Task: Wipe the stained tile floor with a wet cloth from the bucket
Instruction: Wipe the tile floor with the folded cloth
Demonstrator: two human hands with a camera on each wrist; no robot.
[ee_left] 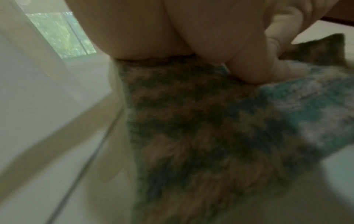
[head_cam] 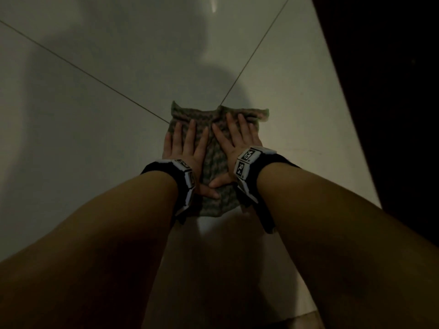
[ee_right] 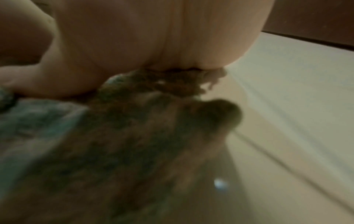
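A checked green and tan cloth lies spread on the pale tile floor where two grout lines meet. My left hand presses flat on its left half, fingers straight and spread. My right hand presses flat on its right half the same way, and the two thumbs meet near the cloth's near edge. In the left wrist view the palm bears down on the cloth. In the right wrist view the palm sits on the bunched cloth. No bucket is in view.
A dark wall or piece of furniture runs along the right side of the floor. Glossy tiles stretch ahead and to the left. A bright window shows far off in the left wrist view.
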